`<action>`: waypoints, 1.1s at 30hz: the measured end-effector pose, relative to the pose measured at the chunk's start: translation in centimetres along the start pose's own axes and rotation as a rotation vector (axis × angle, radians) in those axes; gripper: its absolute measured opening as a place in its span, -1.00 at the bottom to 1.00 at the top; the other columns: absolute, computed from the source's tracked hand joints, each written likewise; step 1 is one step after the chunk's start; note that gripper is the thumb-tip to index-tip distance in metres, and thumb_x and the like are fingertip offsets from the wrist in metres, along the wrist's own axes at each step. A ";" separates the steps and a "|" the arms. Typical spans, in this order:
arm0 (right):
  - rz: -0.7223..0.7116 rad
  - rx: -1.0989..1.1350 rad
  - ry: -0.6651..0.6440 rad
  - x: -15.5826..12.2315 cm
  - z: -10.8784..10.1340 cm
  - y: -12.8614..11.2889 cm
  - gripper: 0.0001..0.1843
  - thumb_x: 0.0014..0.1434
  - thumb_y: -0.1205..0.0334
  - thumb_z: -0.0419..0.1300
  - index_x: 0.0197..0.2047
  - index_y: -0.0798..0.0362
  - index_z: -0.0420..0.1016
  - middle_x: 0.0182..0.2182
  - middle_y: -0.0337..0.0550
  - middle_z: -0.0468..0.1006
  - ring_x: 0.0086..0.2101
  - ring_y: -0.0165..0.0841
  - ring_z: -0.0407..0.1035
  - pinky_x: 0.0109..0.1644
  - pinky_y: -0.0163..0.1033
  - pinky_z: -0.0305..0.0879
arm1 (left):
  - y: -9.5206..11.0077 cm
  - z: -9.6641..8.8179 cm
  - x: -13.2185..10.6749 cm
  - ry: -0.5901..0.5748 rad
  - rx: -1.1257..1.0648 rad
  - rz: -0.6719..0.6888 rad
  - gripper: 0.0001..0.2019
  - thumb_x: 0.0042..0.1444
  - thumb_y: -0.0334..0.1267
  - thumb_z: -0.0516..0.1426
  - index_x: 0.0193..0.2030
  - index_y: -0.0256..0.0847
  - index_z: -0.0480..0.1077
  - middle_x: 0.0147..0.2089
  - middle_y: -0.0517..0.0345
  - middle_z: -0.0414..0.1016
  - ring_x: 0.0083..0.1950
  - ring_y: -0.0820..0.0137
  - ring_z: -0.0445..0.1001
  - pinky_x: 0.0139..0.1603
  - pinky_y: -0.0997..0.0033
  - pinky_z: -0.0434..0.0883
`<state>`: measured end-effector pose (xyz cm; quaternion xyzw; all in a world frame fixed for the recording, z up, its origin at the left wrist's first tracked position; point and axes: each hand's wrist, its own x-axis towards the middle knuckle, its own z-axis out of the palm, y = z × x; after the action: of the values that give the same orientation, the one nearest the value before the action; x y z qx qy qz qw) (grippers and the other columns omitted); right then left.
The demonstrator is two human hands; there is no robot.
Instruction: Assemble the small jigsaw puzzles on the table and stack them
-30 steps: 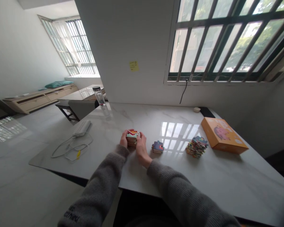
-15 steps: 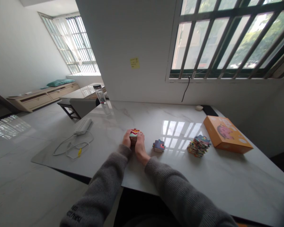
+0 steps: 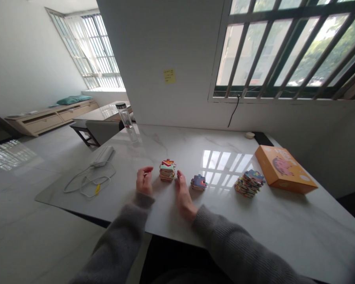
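Left hand [image 3: 144,181]: empty, fingers loosely curled, just beside the puzzle stack [image 3: 167,170].
Right hand [image 3: 182,195]: empty, fingers together, apparently not touching it.
Table middle: smaller stack [image 3: 198,182].

left sleeve [image 3: 115,238] and right sleeve [image 3: 233,246]: grey ribbed knit, fuzzy, long, ending at the wrists. left hand [image 3: 144,180] and right hand [image 3: 182,195]: bare.

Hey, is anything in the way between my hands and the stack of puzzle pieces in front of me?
Nothing visible stands in the way. The stack of puzzle pieces sits on the marble table between your left hand and right hand, touching neither. The smaller stack lies beyond your right hand, outside that gap.
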<state>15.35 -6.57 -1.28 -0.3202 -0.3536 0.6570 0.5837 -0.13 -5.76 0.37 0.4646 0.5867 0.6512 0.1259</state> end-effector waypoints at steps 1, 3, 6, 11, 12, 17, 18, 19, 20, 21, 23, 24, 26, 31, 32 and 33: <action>0.053 0.037 -0.007 -0.9 -0.6 -0.3 -0.25 0.22 -0.30 0.09 0.34 -0.07 0.28 0.41 -0.18 0.15 0.40 -0.27 -0.03 0.50 -0.07 -0.16 | 0.5 -0.8 -1.0 -0.097 0.053 0.056 -0.75 0.21 -0.17 0.01 -0.15 -0.22 0.46 -0.21 0.05 0.52 -0.15 0.28 0.50 -0.08 0.28 0.47; 0.132 0.091 0.002 -2.6 -1.8 -1.2 -0.26 0.15 -0.32 0.17 0.28 -0.10 0.36 0.41 -0.19 0.15 0.41 -0.25 -0.04 0.49 -0.05 -0.12 | 1.4 -2.0 -3.1 -0.432 0.183 0.217 -0.72 0.27 -0.24 -0.03 -0.12 -0.21 0.49 -0.24 0.05 0.53 -0.17 0.29 0.51 -0.06 0.26 0.50; 0.168 0.122 0.007 -4.6 -3.5 -2.7 -0.28 0.07 -0.33 0.26 0.19 -0.13 0.46 0.38 -0.16 0.23 0.40 -0.19 -0.01 0.49 0.04 -0.11 | 2.1 -2.0 -6.0 -0.810 0.354 0.477 -0.63 0.25 -0.34 -0.04 0.10 -0.25 0.45 0.13 -0.10 0.51 0.19 0.20 0.46 0.26 0.13 0.42; 0.152 0.120 -0.015 -6.8 -5.9 -4.5 -0.39 0.10 -0.27 0.29 0.13 -0.16 0.51 0.34 -0.17 0.31 0.39 -0.18 0.03 0.50 0.08 -0.17 | 1.1 1.2 -7.3 -0.993 0.558 0.627 -0.41 0.21 -0.36 -0.02 0.40 -0.43 0.12 0.48 -0.27 0.07 0.50 0.11 0.06 0.46 0.02 0.22; 0.141 0.115 -0.021 -7.1 -6.2 -4.7 -0.41 0.11 -0.27 0.28 0.13 -0.17 0.51 0.34 -0.18 0.31 0.39 -0.18 0.03 0.50 0.09 -0.17 | 0.8 2.1 -7.1 -0.999 0.584 0.636 -0.40 0.22 -0.34 -0.01 0.40 -0.46 0.10 0.49 -0.30 0.04 0.52 0.09 0.03 0.46 0.00 0.20; 0.076 0.086 -0.037 -8.2 -7.2 -5.2 -0.44 0.19 -0.25 0.22 0.16 -0.19 0.47 0.31 -0.19 0.35 0.37 -0.14 0.04 0.48 0.17 -0.16 | -0.7 5.7 -6.0 -0.935 0.697 0.618 -0.40 0.22 -0.26 0.01 0.36 -0.53 0.14 0.47 -0.44 0.03 0.51 -0.04 0.00 0.43 -0.14 0.18; 0.069 0.080 -0.039 -8.3 -7.4 -5.2 -0.44 0.20 -0.26 0.21 0.17 -0.20 0.47 0.30 -0.18 0.36 0.37 -0.14 0.05 0.48 0.17 -0.16 | -0.9 6.1 -5.8 -0.916 0.716 0.609 -0.40 0.23 -0.25 0.01 0.36 -0.54 0.15 0.46 -0.46 0.03 0.51 -0.07 0.01 0.43 -0.16 0.19; 0.063 0.074 -0.041 -8.4 -7.5 -5.3 -0.44 0.20 -0.26 0.20 0.17 -0.20 0.47 0.30 -0.18 0.36 0.36 -0.14 0.06 0.48 0.17 -0.16 | -1.1 6.4 -5.7 -0.900 0.732 0.604 -0.40 0.23 -0.23 0.01 0.35 -0.56 0.16 0.46 -0.48 0.03 0.50 -0.08 0.02 0.42 -0.17 0.19; 0.057 0.066 -0.043 -8.5 -7.6 -5.3 -0.45 0.21 -0.26 0.19 0.17 -0.20 0.46 0.29 -0.18 0.37 0.36 -0.14 0.07 0.48 0.17 -0.15 | -1.4 6.5 -5.5 -0.888 0.745 0.602 -0.41 0.24 -0.22 0.01 0.34 -0.56 0.17 0.46 -0.49 0.04 0.50 -0.09 0.03 0.42 -0.17 0.19; 0.052 0.058 -0.048 -8.5 -7.7 -5.3 -0.45 0.21 -0.26 0.18 0.17 -0.21 0.46 0.29 -0.19 0.37 0.36 -0.14 0.08 0.48 0.16 -0.15 | -1.6 6.6 -5.3 -0.879 0.754 0.605 -0.41 0.24 -0.21 0.01 0.34 -0.56 0.18 0.46 -0.48 0.04 0.49 -0.09 0.04 0.42 -0.16 0.20; 0.040 0.041 -0.061 -8.6 -8.0 -5.4 -0.46 0.24 -0.26 0.16 0.19 -0.22 0.45 0.29 -0.19 0.37 0.35 -0.16 0.08 0.48 0.16 -0.15 | -2.1 6.4 -4.8 -0.864 0.763 0.616 -0.41 0.25 -0.19 0.00 0.34 -0.54 0.19 0.46 -0.45 0.06 0.49 -0.07 0.06 0.42 -0.13 0.20; 0.035 0.032 -0.069 -8.6 -8.1 -5.5 -0.47 0.24 -0.26 0.15 0.19 -0.23 0.44 0.29 -0.19 0.37 0.35 -0.16 0.08 0.48 0.16 -0.15 | -2.4 6.3 -4.4 -0.861 0.768 0.620 -0.41 0.25 -0.18 0.00 0.34 -0.54 0.20 0.45 -0.43 0.07 0.49 -0.06 0.07 0.43 -0.11 0.20; 0.023 0.017 -0.083 -8.7 -8.4 -5.6 -0.47 0.25 -0.26 0.15 0.20 -0.24 0.43 0.28 -0.19 0.38 0.35 -0.16 0.09 0.48 0.16 -0.16 | -3.0 6.1 -3.4 -0.863 0.783 0.621 -0.41 0.25 -0.18 0.00 0.33 -0.55 0.21 0.45 -0.44 0.09 0.48 -0.06 0.08 0.43 -0.09 0.20; 0.016 -0.016 -0.097 -8.7 -8.7 -5.7 -0.45 0.25 -0.27 0.14 0.21 -0.23 0.41 0.25 -0.17 0.41 0.33 -0.14 0.12 0.47 0.17 -0.16 | -4.8 5.5 -0.6 -0.841 0.800 0.607 -0.44 0.27 -0.19 -0.01 0.33 -0.49 0.22 0.44 -0.40 0.12 0.48 -0.02 0.10 0.41 -0.12 0.22; 0.015 -0.020 -0.098 -8.7 -8.7 -5.7 -0.45 0.26 -0.27 0.13 0.22 -0.23 0.40 0.24 -0.16 0.42 0.33 -0.14 0.12 0.47 0.17 -0.15 | -5.1 5.4 0.0 -0.831 0.802 0.603 -0.45 0.27 -0.19 -0.01 0.33 -0.46 0.23 0.44 -0.39 0.12 0.48 -0.02 0.11 0.40 -0.13 0.23; 0.013 -0.025 -0.100 -8.8 -8.7 -5.7 -0.45 0.27 -0.26 0.12 0.22 -0.22 0.40 0.24 -0.16 0.42 0.32 -0.15 0.13 0.47 0.16 -0.15 | -5.4 5.3 0.5 -0.824 0.802 0.598 -0.46 0.27 -0.19 -0.01 0.33 -0.44 0.24 0.44 -0.38 0.13 0.48 -0.01 0.11 0.40 -0.14 0.23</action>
<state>26.72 -14.08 -1.19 -0.2963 -0.3883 0.6715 0.5571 1.53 -0.40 -4.82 0.8308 0.5333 0.1566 -0.0294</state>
